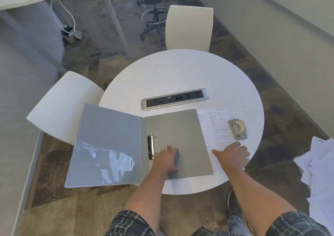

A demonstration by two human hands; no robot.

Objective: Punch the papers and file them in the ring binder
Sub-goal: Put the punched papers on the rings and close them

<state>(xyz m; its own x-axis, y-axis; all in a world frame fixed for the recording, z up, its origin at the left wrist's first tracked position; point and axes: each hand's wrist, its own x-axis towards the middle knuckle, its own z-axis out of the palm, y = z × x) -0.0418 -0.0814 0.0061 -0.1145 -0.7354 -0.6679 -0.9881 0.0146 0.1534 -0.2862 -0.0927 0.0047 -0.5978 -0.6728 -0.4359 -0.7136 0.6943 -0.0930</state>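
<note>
Binder [137, 143] lies open mid-frame; left hand [167, 159] presses it, fingers spread flat; right hand [233, 154] rests on papers [215, 127], fingers loosely curled.

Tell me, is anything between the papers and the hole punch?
Nothing visible is. The small grey metal hole punch sits right beside the printed white papers on the round white table. The right hand already rests on them.

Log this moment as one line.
ring binder open, empty | left hand flat on it | right hand on papers | hole punch idle
</note>
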